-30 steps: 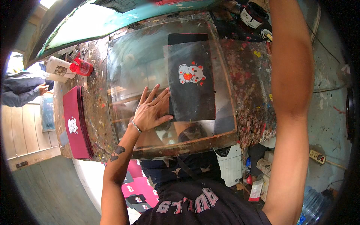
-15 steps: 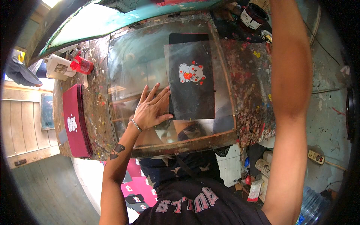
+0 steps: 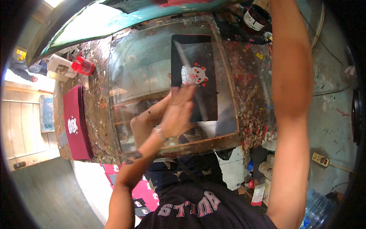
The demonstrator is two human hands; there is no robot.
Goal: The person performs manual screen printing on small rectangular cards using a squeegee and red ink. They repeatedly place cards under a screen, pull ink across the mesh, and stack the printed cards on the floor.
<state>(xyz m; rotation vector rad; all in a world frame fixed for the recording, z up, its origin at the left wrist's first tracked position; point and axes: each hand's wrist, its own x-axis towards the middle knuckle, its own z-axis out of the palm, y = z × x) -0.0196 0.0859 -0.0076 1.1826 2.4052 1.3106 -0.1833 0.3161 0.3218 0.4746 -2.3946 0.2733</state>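
A black sheet (image 3: 194, 103) with a white and red bear print lies on the glass plate (image 3: 141, 68) of the worktable. A pale, smeared streak of clear film (image 3: 183, 57) runs slantwise across the sheet, apparently tilted up. My left hand (image 3: 177, 112), wearing a bracelet, is over the sheet's left edge just below the bear. Motion blurs its fingers, so whether it pinches the film is unclear. My right arm (image 3: 291, 76) reaches up past the top edge, and the hand is out of view. A raised framed screen (image 3: 133, 21) slants across the top.
A stack of maroon sheets (image 3: 74, 122) with a white bear print sits at the table's left. Behind it stand a red jar (image 3: 83, 66) and a white container (image 3: 61, 68). A dark tub (image 3: 254, 19) stands at the back right. A power strip (image 3: 320, 160) hangs at the right.
My left hand has moved right, from the glass onto the black sheet. The clear film that lay flat over the sheet now shows only as a slanted streak.
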